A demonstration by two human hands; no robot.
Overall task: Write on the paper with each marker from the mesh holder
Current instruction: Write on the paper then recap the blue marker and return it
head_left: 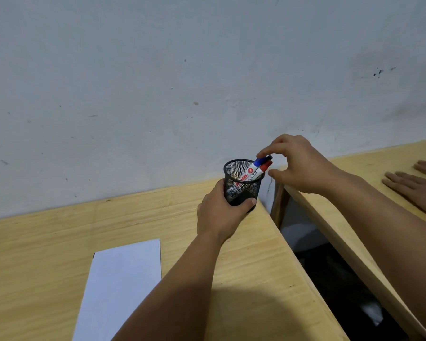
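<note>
Left hand (220,214) wrapped around the lower wall of the black mesh holder (242,185), thumb across its front, holder tilted on the wooden desk (47,242) near the far right corner by the wall (158,70). Right hand (298,166) spread just above the rim, forefinger touching the black-capped marker (269,158), thumb apart below; nothing gripped. Blue marker (257,163) and red marker (265,167) leaning beside it. White paper (118,286) flat on the desk, nearer and to the left. Another person's hand (418,188) flat on the neighbouring desk (354,168).

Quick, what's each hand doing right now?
Left hand: closed around the holder.
Right hand: open, fingertips on the black marker, not yet gripping.
</note>
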